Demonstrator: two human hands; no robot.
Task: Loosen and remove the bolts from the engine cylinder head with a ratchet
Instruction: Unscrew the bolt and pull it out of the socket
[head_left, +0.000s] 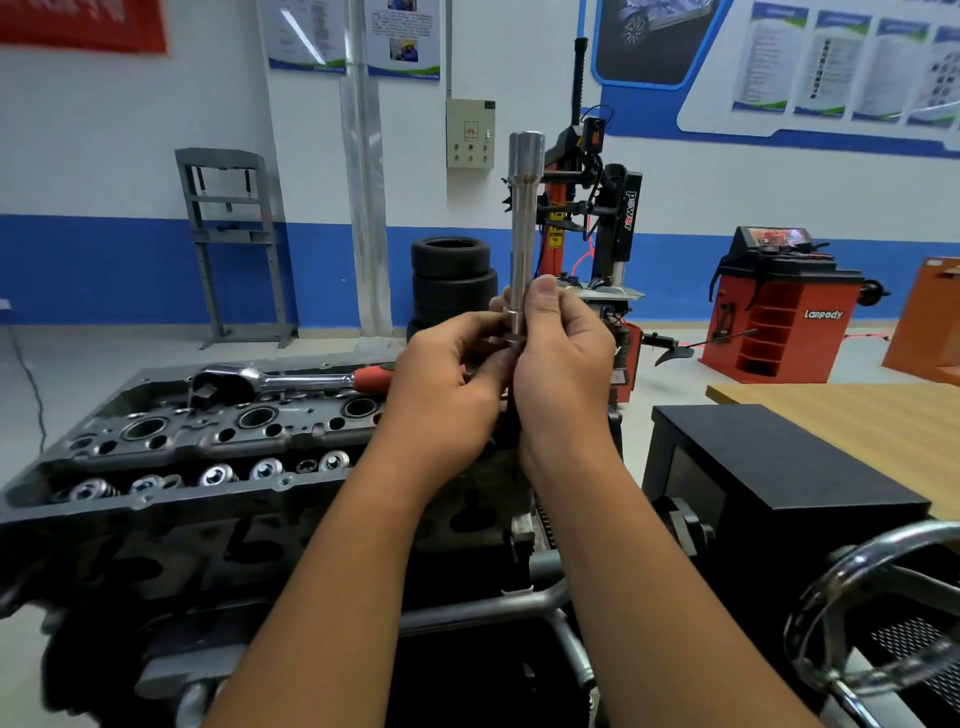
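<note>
Head view: both forearms reach in from the bottom edge.
Surface: cylinder head (218, 436) on an engine stand; ratchet (291, 382) lies on top, untouched.
Room: tyre stack (452, 280), tyre changer (597, 218), blue-banded wall behind.
Hidden: small dark part at the fingers, unclear; extension's lower end covered.
Grip: left hand (447, 389) and right hand (563, 364) both clasp the upright socket extension (523, 223), above the head's right end.
</note>
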